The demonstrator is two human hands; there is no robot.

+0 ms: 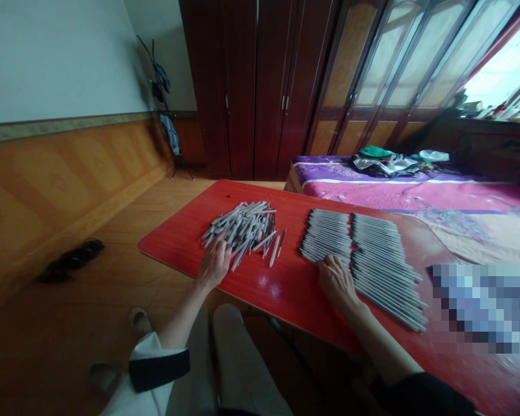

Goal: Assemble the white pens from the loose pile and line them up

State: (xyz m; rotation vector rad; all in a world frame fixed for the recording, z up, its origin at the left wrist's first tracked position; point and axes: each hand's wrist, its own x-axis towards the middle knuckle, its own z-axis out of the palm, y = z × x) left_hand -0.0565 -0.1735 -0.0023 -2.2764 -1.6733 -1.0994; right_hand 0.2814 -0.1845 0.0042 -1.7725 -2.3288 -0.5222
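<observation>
slim grey stick pile (241,226): jumbled, left | slim grey stick rows (370,260): two columns, right

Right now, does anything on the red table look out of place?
The pile of slim grey sticks by the left hand is jumbled, pointing many ways, with a few loose ones at its right edge. It looks odd beside the neat rows by the right hand. I see no clear damage.

Your 1 view looks forward and down from your head, with your left hand (215,263) and right hand (335,280) near, the red counter (182,234) below and the wardrobe (238,86) well beyond.
</observation>
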